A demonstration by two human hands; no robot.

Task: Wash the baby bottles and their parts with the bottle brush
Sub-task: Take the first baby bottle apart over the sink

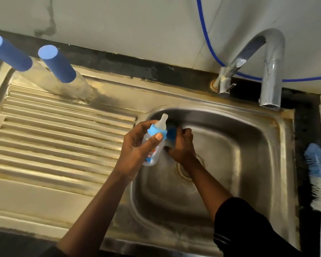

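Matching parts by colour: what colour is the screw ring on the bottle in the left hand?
The screw ring is light blue, head view.

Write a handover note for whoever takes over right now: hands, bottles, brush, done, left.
Left hand grips a small bottle over the sink, blue ring and teat still on.
Right hand holds a blue piece beside it, likely the cap.
Two capped bottles stand on the drainboard, back left.
Brush lies right of the sink, untouched.
Tap: no water seen running.
Done: at most one cap off.
Left: remove ring and teat, scrub all parts, then the other two bottles.
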